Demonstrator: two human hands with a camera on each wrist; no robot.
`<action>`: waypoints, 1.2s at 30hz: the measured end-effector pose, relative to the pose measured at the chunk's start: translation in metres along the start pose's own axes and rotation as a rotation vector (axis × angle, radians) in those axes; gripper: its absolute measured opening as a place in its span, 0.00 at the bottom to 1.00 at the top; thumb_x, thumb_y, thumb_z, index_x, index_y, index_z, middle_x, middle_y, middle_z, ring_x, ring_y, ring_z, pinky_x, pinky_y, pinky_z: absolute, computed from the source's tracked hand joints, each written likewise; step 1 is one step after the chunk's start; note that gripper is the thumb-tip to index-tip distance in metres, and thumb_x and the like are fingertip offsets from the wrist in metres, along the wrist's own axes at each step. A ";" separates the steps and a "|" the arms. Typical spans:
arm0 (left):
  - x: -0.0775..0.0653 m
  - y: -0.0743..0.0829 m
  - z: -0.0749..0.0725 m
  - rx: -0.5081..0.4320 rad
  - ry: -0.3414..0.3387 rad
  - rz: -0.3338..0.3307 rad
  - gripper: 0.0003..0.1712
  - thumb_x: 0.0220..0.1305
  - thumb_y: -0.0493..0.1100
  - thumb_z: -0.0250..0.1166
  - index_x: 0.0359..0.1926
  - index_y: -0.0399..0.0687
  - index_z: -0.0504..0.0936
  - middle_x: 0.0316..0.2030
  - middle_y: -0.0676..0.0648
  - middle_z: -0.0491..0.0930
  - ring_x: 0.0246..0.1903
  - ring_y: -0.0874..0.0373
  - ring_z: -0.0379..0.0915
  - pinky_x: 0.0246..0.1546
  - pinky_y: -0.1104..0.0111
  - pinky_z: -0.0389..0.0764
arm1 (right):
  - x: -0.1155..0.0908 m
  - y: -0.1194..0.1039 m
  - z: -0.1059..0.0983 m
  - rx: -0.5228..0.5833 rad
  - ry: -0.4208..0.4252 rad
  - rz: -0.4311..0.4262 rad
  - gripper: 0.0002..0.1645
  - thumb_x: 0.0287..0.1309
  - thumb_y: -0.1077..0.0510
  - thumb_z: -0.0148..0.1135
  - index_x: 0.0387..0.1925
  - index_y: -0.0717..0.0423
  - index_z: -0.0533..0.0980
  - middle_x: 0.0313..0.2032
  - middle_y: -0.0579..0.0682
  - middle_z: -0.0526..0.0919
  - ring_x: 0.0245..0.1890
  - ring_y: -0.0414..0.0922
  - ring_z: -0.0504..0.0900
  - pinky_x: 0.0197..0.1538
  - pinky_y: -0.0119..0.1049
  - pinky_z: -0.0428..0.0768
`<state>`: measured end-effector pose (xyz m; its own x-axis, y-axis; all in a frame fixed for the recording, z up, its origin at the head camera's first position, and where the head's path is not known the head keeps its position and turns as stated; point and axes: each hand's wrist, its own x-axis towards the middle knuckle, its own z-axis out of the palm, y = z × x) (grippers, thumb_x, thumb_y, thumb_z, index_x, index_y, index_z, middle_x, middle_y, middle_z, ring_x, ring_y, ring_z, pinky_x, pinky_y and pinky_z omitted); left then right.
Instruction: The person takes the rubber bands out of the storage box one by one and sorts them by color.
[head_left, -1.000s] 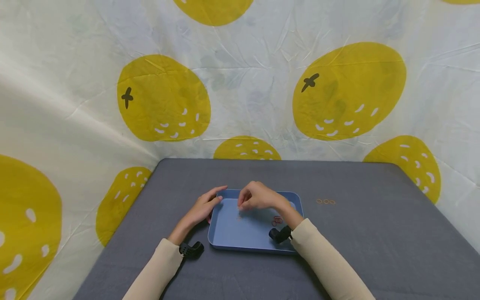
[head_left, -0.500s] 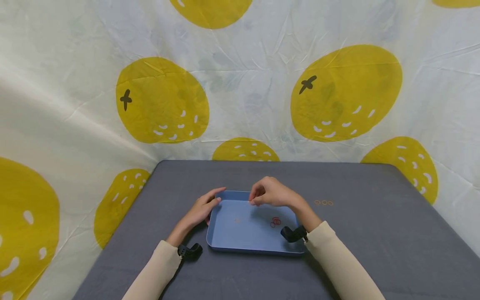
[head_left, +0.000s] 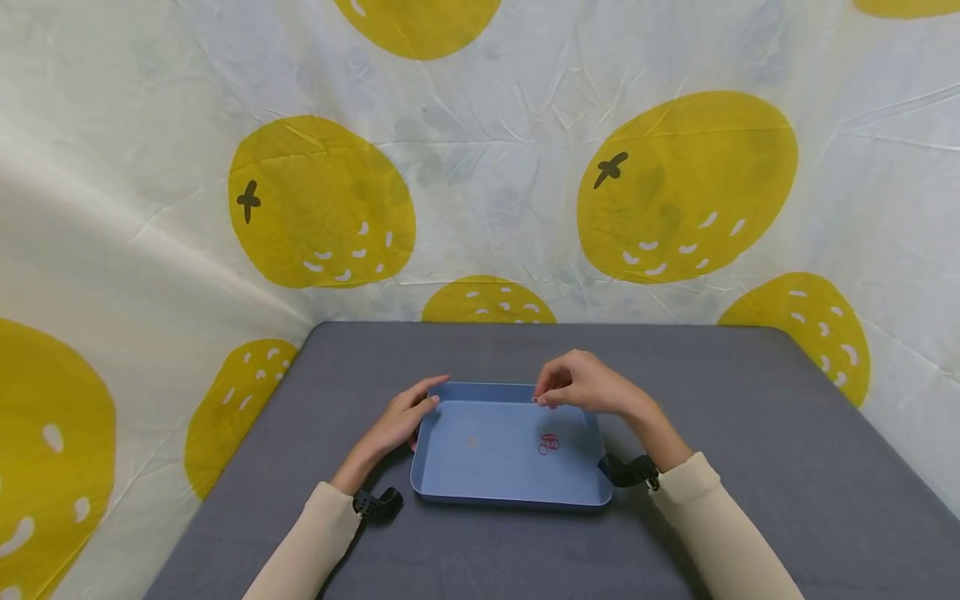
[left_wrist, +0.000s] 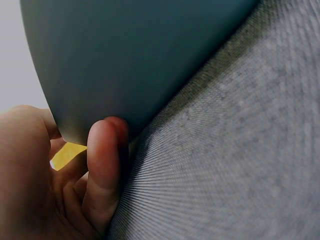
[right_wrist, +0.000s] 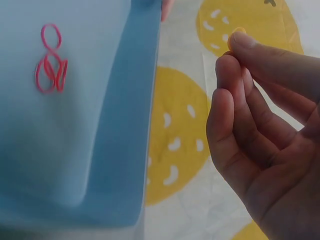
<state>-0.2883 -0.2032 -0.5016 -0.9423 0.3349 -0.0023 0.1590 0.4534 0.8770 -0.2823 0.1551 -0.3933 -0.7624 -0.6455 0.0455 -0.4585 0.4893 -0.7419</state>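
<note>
A shallow blue tray (head_left: 495,475) lies on the grey cloth-covered table. At its far left corner my left hand (head_left: 401,417) grips the tray's edge; in the left wrist view its fingers (left_wrist: 102,155) bend against the outside wall. Over the tray's far right part, my right hand (head_left: 588,383) pinches a small yellow-orange rubber band (right_wrist: 231,40) between thumb and fingertips. Inside the tray, several red rubber bands (head_left: 550,442) lie bunched right of the middle, and a pale orange band (head_left: 471,442) lies on the left.
The grey table (head_left: 750,467) extends around the tray on all sides. Behind it hangs a white cloth (head_left: 495,192) printed with large yellow fruit. A black wrist camera (head_left: 378,504) sits on the left wrist and another camera (head_left: 628,471) on the right.
My right hand has risen from the tray's left side and moved right with a rubber band, now covering the spot where several orange bands showed on the table. The left hand stays at the tray.
</note>
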 end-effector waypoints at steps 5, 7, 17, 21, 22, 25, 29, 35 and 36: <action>-0.001 0.001 0.000 0.006 0.001 0.005 0.26 0.81 0.53 0.53 0.75 0.70 0.68 0.36 0.40 0.76 0.10 0.55 0.70 0.14 0.58 0.81 | -0.011 0.008 -0.009 -0.021 0.029 0.023 0.06 0.64 0.58 0.71 0.35 0.57 0.87 0.31 0.45 0.88 0.30 0.44 0.84 0.35 0.35 0.82; -0.001 0.001 0.000 0.004 -0.001 0.007 0.26 0.81 0.53 0.53 0.75 0.71 0.68 0.38 0.40 0.77 0.10 0.55 0.70 0.14 0.58 0.81 | -0.015 0.011 -0.011 -0.020 0.034 0.031 0.06 0.64 0.57 0.71 0.35 0.56 0.87 0.31 0.45 0.88 0.30 0.44 0.84 0.35 0.35 0.82; 0.000 -0.002 0.000 -0.001 0.008 0.010 0.25 0.81 0.53 0.53 0.75 0.70 0.69 0.36 0.39 0.77 0.09 0.55 0.69 0.13 0.58 0.80 | -0.032 0.025 -0.024 0.034 0.047 0.074 0.09 0.64 0.59 0.72 0.38 0.63 0.86 0.38 0.60 0.89 0.37 0.55 0.88 0.43 0.42 0.88; -0.001 -0.001 0.000 -0.001 0.007 0.007 0.25 0.81 0.54 0.54 0.75 0.70 0.69 0.37 0.38 0.77 0.09 0.55 0.68 0.13 0.59 0.80 | -0.037 0.029 -0.029 0.028 0.065 0.077 0.09 0.64 0.60 0.71 0.39 0.63 0.86 0.38 0.61 0.89 0.38 0.57 0.89 0.44 0.42 0.89; -0.001 -0.001 0.000 -0.002 0.005 0.007 0.26 0.81 0.54 0.54 0.75 0.70 0.69 0.37 0.38 0.77 0.09 0.54 0.68 0.13 0.59 0.79 | -0.038 0.030 -0.030 0.020 0.069 0.080 0.09 0.64 0.60 0.71 0.39 0.63 0.86 0.38 0.62 0.89 0.38 0.57 0.89 0.44 0.42 0.89; 0.000 -0.001 0.000 -0.003 0.007 0.007 0.26 0.81 0.53 0.54 0.75 0.69 0.69 0.37 0.38 0.77 0.09 0.54 0.68 0.12 0.60 0.79 | -0.041 0.034 -0.033 0.001 0.082 0.088 0.08 0.64 0.60 0.71 0.38 0.63 0.86 0.37 0.60 0.89 0.36 0.55 0.88 0.41 0.43 0.88; 0.000 0.000 0.000 -0.007 0.015 0.001 0.25 0.80 0.53 0.55 0.75 0.68 0.70 0.37 0.38 0.77 0.09 0.54 0.68 0.12 0.60 0.78 | -0.044 0.041 -0.037 -0.022 0.091 0.106 0.08 0.64 0.59 0.71 0.38 0.62 0.86 0.35 0.56 0.90 0.33 0.51 0.87 0.33 0.37 0.83; 0.001 0.000 0.000 -0.006 0.007 0.004 0.26 0.81 0.52 0.54 0.75 0.67 0.69 0.36 0.38 0.76 0.09 0.53 0.70 0.12 0.58 0.79 | -0.046 0.053 -0.044 0.011 0.090 0.134 0.07 0.64 0.59 0.71 0.37 0.61 0.86 0.36 0.58 0.90 0.35 0.52 0.87 0.36 0.41 0.85; 0.001 0.000 0.001 -0.005 0.007 0.005 0.26 0.81 0.52 0.54 0.75 0.67 0.69 0.36 0.39 0.76 0.09 0.53 0.70 0.12 0.58 0.80 | -0.047 0.055 -0.045 0.017 0.093 0.139 0.07 0.64 0.60 0.71 0.38 0.61 0.87 0.36 0.59 0.90 0.35 0.54 0.88 0.38 0.43 0.86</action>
<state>-0.2889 -0.2024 -0.5017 -0.9436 0.3310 0.0055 0.1622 0.4478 0.8793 -0.2922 0.2388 -0.4061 -0.8571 -0.5151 0.0030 -0.3387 0.5592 -0.7567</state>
